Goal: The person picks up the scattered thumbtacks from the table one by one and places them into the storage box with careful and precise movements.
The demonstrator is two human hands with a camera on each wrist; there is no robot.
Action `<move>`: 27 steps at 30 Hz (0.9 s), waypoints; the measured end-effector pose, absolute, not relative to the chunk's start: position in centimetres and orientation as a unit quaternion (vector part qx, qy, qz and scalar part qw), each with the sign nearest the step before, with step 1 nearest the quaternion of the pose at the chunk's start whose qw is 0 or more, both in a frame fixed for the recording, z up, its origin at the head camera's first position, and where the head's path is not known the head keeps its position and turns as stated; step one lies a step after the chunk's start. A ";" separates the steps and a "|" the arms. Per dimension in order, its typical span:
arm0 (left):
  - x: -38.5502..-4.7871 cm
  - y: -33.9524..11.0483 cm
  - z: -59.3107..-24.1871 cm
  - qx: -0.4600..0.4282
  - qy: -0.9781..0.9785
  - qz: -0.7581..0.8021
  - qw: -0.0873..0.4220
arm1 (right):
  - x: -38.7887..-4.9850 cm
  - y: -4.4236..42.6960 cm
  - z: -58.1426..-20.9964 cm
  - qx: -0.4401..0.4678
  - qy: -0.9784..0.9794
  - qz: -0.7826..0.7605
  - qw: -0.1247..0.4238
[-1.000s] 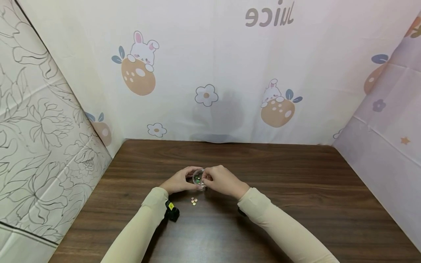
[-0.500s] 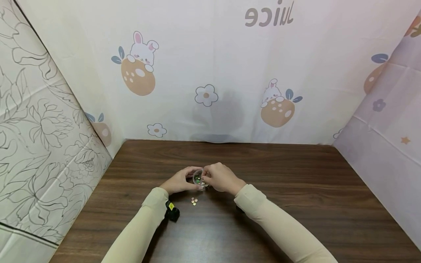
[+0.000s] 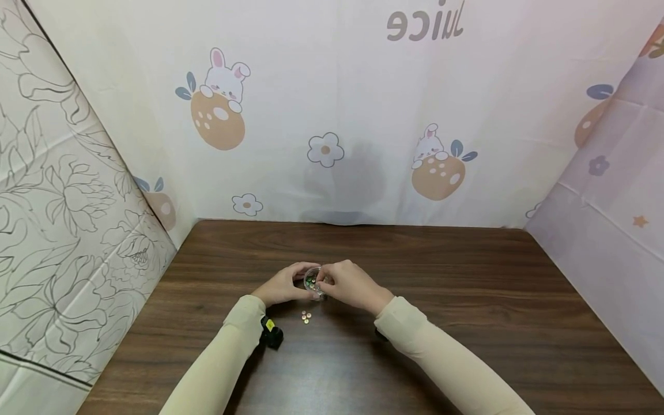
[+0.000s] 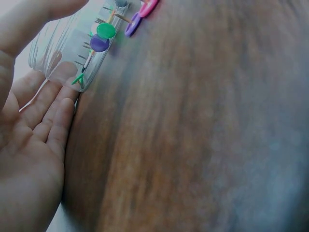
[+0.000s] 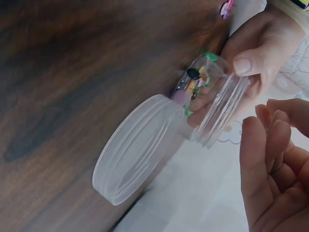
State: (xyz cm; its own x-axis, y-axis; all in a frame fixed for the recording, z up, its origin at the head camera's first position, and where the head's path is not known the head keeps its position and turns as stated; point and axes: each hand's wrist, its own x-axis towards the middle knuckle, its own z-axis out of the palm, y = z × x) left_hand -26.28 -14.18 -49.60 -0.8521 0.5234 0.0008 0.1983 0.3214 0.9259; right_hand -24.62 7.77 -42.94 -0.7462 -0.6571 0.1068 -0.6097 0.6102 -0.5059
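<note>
My left hand (image 3: 284,285) holds a small clear jar (image 3: 312,278) on the table, its thumb and fingers round the wall. Inside are coloured thumbtacks, among them a green one (image 4: 106,30) and a purple one (image 4: 99,43) in the left wrist view. My right hand (image 3: 355,284) is at the jar's mouth with its fingers bent and the tips drawn together. In the right wrist view, the right fingertips (image 5: 253,126) sit just outside the jar's opening; whether they pinch anything is hidden. Several loose thumbtacks (image 3: 306,317) lie in front of the jar.
A clear round screw lid (image 5: 112,166) stands beside the jar in the right wrist view; the right hand hides it from the head view. All lies on a dark wooden table (image 3: 467,300) with printed curtains (image 3: 280,104) behind and at both sides.
My right hand rises slightly at the jar's mouth, then comes back down to it. The left hand, the jar and the loose thumbtacks stay in place.
</note>
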 end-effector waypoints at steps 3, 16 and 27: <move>-26.6 -14.3 -50.1 0.230 0.796 0.539 0.151 | -24.3 7.8 -43.0 -0.367 0.890 -0.266 0.039; -27.0 -14.6 -50.5 0.260 0.794 0.532 0.140 | -22.8 7.9 -44.1 -0.446 0.861 -0.241 0.033; -27.0 -14.5 -50.6 0.262 0.787 0.541 0.141 | -22.2 6.8 -45.0 -0.465 0.849 -0.241 0.074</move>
State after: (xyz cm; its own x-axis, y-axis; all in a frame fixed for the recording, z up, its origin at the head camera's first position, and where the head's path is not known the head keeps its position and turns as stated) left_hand -27.03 -14.54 -50.59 -0.8227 0.5650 0.0626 0.2609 0.2775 0.9246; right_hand -22.21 6.78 -45.01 -0.5573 -0.8245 0.0980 -0.7532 0.4524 -0.4775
